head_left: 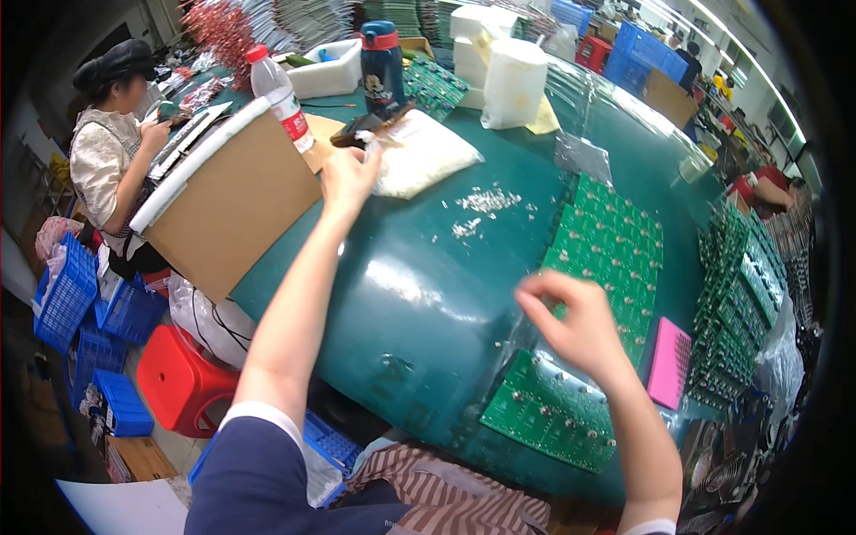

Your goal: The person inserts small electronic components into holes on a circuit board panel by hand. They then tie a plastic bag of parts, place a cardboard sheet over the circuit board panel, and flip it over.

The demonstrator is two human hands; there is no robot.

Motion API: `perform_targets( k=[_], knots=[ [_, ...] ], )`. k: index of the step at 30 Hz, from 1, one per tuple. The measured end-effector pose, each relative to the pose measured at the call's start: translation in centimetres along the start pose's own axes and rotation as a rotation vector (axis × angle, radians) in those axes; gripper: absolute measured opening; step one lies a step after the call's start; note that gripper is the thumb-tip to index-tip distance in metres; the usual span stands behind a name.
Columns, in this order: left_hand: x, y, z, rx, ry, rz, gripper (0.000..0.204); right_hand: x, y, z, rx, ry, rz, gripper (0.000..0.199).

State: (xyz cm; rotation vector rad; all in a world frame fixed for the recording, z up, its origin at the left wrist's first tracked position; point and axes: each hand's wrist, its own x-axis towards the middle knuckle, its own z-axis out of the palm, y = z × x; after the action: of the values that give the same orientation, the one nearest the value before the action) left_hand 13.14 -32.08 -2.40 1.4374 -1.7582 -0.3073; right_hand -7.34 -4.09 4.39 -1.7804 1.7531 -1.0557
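Observation:
My left hand reaches far forward, its fingers closed at the gathered mouth of a clear plastic bag full of small white parts. Right of the bag, a loose scatter of small whitish parts lies on the green mat. My right hand hovers over the near end of a large green circuit board panel; thumb and forefinger meet in a pinch, and whatever is between them is too small to make out. A second green circuit board panel lies closer to me, below that hand.
A cardboard sheet stands at the left, near a water bottle and a dark blue flask. Stacked circuit boards and a pink block are at the right. A co-worker sits at the far left, behind a red stool.

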Motion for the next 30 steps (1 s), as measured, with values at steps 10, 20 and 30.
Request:
perform_targets(
  k=[10, 20, 30],
  knots=[
    [-4.5, 4.1, 2.1, -0.524, -0.170, -0.043, 0.024, 22.2, -1.0, 11.1, -0.133, 0.138, -0.054, 0.024],
    [-1.2, 2.1, -1.8, -0.375, -0.237, 0.083, 0.023, 21.3, -1.8, 10.8, -0.215, 0.124, -0.004, 0.018],
    [-1.0, 0.0, 1.4, -0.333, -0.161, 0.374, 0.043, 21.6, -1.6, 9.3, -0.204, 0.094, 0.065, 0.016]
  ],
)
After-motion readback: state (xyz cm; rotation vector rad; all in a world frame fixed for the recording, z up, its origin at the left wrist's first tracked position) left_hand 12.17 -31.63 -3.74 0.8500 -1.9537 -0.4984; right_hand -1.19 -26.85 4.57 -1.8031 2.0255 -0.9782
